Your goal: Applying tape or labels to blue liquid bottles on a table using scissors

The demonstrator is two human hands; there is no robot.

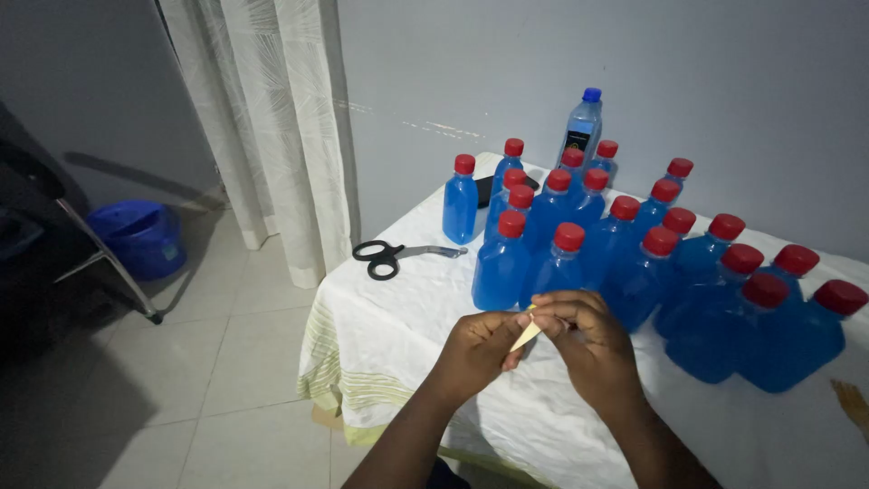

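My left hand (pixel 478 349) and my right hand (pixel 584 342) meet above the table's front, both pinching a small pale yellowish strip (pixel 526 336) between the fingertips. Just behind them stand several blue bottles with red caps (pixel 557 263), packed close together across the white tablecloth (pixel 398 335). The nearest bottle sits right behind my fingers. What the strip is made of I cannot tell.
Black-handled scissors (pixel 389 256) lie on the cloth to the left. A taller clear bottle with a blue cap (pixel 584 122) stands at the back by the wall. A curtain (pixel 272 127), a blue bucket (pixel 140 237) and a chair frame (pixel 100 254) are on the left.
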